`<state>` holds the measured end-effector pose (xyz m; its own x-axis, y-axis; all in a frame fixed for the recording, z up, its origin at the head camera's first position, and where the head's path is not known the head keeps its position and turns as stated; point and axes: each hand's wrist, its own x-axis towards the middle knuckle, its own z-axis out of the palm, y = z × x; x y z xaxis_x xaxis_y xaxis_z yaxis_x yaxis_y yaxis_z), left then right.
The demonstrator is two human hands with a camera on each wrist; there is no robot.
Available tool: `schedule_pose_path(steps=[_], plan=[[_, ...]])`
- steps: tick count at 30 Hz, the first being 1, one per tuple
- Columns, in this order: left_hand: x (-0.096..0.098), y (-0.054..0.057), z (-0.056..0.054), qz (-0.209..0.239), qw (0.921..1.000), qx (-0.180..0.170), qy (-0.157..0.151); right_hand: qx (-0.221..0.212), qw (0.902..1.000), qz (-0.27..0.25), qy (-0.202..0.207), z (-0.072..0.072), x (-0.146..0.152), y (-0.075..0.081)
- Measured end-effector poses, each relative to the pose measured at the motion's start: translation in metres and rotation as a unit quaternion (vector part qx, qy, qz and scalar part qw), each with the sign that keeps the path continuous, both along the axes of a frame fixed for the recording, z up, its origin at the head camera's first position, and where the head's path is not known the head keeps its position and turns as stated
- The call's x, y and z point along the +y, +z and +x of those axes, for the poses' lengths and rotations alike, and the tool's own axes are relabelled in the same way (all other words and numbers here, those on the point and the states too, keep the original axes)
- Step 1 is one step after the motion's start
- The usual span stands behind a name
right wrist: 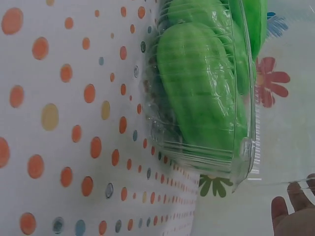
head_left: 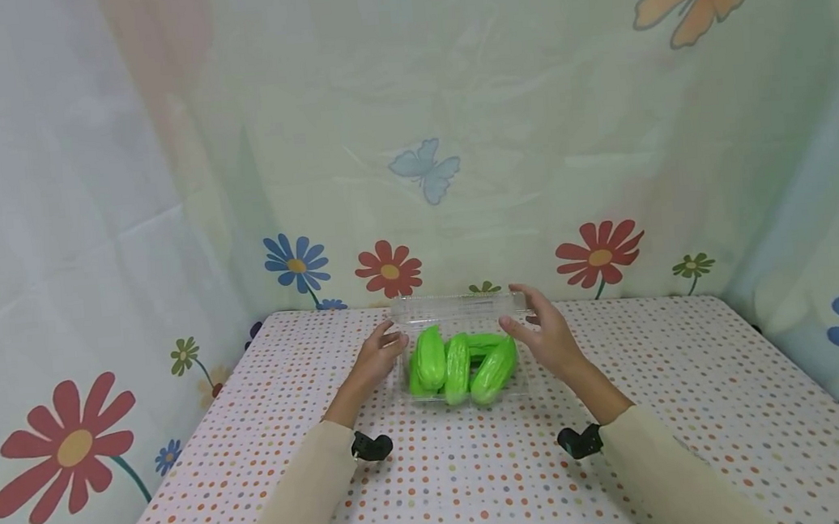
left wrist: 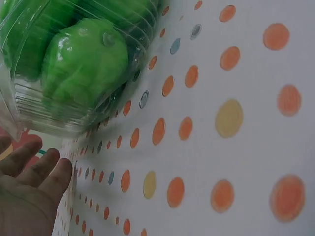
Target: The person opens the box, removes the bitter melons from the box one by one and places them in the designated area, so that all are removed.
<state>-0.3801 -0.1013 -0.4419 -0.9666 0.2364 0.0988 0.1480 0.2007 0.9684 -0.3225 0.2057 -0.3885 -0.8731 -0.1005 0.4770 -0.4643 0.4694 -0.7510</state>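
Note:
A clear plastic clamshell box (head_left: 467, 396) holds several shiny, plump, light-green vegetables (head_left: 458, 369), cucumber-like in shape. Its clear lid (head_left: 459, 306) stands raised at the back. At the lid's left end is my left hand (head_left: 378, 354); in the left wrist view its fingers (left wrist: 24, 156) extend below the corner of the box, and I cannot tell whether they touch the plastic. My right hand (head_left: 551, 338) is at the lid's right end, thumb and fingers spread apart. Its fingertips (right wrist: 295, 189) meet the lid's edge in the right wrist view.
The box rests on a table with a dotted cloth (head_left: 450, 487). Behind and beside it hang curtains (head_left: 325, 163) printed with flowers and butterflies. Each wrist wears a small black camera, one at the left cuff (head_left: 371, 446) and one at the right cuff (head_left: 580, 441).

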Motion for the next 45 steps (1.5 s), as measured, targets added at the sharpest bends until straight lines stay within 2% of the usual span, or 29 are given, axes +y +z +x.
schedule_pose_path(steps=[6, 10, 18, 25, 28, 36, 41, 45], plan=[[0.008, -0.003, -0.006, 0.000, 0.9999, -0.001, 0.013, -0.009, 0.9982, -0.060, 0.006, -0.010, -0.001, 0.003], [0.008, -0.004, -0.006, 0.012, 0.9998, -0.006, 0.016, -0.011, 0.9965, -0.083, 0.002, -0.019, 0.000, 0.003], [0.006, -0.005, -0.002, 0.031, 0.9994, -0.015, 0.000, -0.035, 0.9935, -0.108, 0.008, -0.025, 0.004, 0.003], [0.002, -0.004, 0.004, 0.034, 0.9989, 0.006, -0.032, -0.042, 0.9890, -0.138, 0.034, -0.026, 0.005, 0.007], [0.000, -0.002, 0.008, 0.022, 0.9990, 0.018, -0.034, -0.054, 0.9881, -0.136, 0.047, -0.028, 0.005, 0.008], [-0.002, -0.001, 0.016, 0.013, 0.9993, 0.000, -0.035, -0.084, 0.9921, -0.085, 0.039, -0.035, 0.011, 0.006], [-0.002, -0.001, 0.022, 0.012, 0.9986, -0.003, -0.052, -0.109, 0.9888, -0.093, 0.039, -0.037, 0.019, 0.001], [0.001, 0.000, 0.026, 0.002, 0.9988, 0.002, -0.048, -0.130, 0.9860, -0.096, 0.043, -0.037, 0.025, -0.004]])
